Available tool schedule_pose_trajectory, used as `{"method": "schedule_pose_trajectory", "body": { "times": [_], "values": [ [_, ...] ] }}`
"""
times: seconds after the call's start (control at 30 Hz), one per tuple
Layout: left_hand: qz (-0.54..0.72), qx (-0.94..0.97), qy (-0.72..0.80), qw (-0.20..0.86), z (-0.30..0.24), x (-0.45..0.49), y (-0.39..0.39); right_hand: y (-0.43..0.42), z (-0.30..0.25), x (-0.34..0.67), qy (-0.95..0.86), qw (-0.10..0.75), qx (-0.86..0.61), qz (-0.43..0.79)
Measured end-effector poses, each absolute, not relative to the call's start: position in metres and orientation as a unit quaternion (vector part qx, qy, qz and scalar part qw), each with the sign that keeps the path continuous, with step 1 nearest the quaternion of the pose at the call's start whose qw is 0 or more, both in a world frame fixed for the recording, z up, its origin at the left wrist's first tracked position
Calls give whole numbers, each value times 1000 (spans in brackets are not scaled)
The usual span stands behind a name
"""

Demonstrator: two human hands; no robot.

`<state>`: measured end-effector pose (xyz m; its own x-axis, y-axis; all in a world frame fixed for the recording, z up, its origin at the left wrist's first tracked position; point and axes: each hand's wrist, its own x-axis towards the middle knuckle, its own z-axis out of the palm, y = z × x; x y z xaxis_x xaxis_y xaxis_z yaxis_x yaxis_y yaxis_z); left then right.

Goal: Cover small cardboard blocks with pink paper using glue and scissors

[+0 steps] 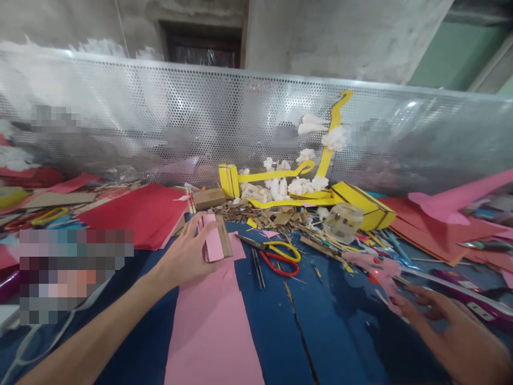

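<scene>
My left hand [186, 248] grips a small cardboard box [225, 238] with a pink paper strip [214, 240] across its front. The box is above the far end of a long pink paper sheet [214, 326] lying on the blue table. At the right, the fingers of my right hand [460, 331] are at the handle of a pink hot glue gun [379, 270], whose nozzle points left. A small red light glows on the gun. Scissors [282, 256] with red and yellow handles lie open between my hands, beside a dark thin tool [258, 267].
Yellow paper-covered boxes [363, 206] with strips and white cotton-like tufts [306, 184] stand against a perforated metal panel [160, 117]. Cardboard scraps [280, 216], a clear block [343, 222], red sheets [140, 214] and a purple tool [467, 291] lie around.
</scene>
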<state>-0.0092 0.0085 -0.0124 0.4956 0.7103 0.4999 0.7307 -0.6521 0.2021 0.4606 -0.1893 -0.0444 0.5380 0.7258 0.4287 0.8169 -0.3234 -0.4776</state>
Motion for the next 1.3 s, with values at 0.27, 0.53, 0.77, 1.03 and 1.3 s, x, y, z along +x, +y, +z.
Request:
{"method": "schedule_pose_trajectory", "body": {
  "times": [0.27,0.53,0.77,1.03,1.3],
  "values": [
    [-196,-866,-433,-159,-12,-28,15,-143,-7,437,-537,274,-797,-22],
    [-298,-825,-429,-217,-1,-27,21,-144,7,424,-501,358,-785,63],
    [-406,-683,-432,-427,4,-17,16,-109,34,364,-606,406,-665,163],
    [-457,-601,-417,-507,11,-10,9,-52,33,299,-624,515,-483,336],
    [-452,-571,-409,-550,-1,-11,17,-23,12,276,-590,529,-484,372]
  ]
}}
